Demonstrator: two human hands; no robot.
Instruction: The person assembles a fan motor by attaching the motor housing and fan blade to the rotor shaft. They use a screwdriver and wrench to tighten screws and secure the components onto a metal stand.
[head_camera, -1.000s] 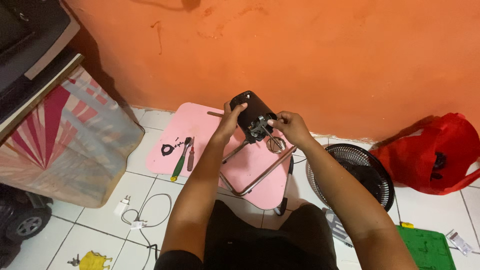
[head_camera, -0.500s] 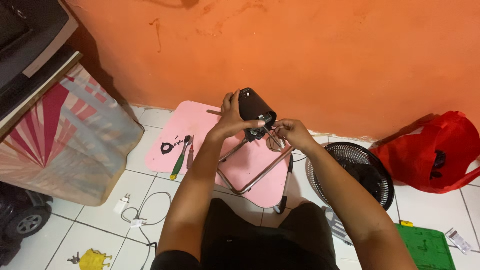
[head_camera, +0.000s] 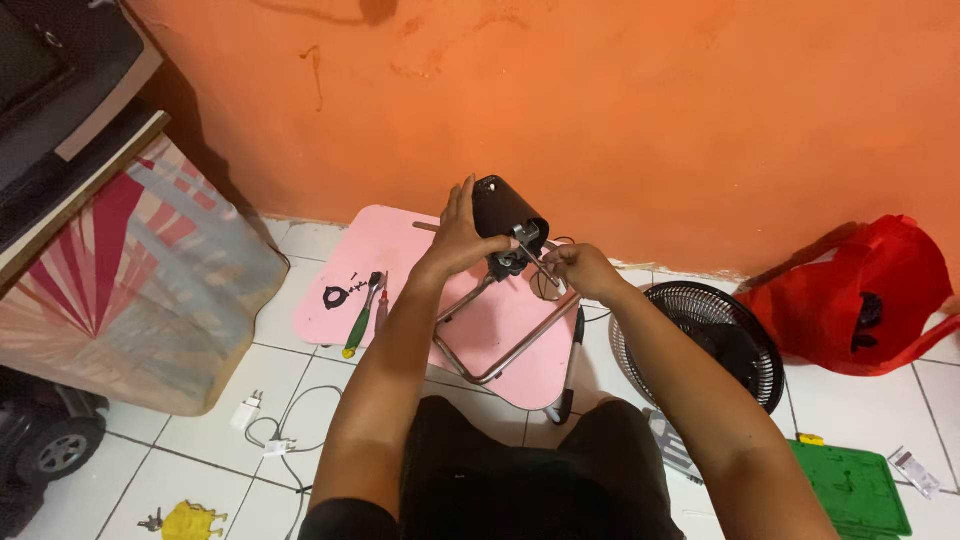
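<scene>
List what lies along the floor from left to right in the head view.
Striped cloth cover → green-handled screwdriver → pink board → black fan grille → red bag

We see even, warm indoor light on the orange wall (head_camera: 640, 110); soft shadows darken the upper left corner, the white floor tiles (head_camera: 300, 400) shine faintly, and edges look slightly soft.

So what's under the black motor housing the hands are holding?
Below the black cylindrical motor housing sit a bent metal tube stand and a pink board on the tiled floor. The left hand and right hand cover parts of its underside.
</scene>
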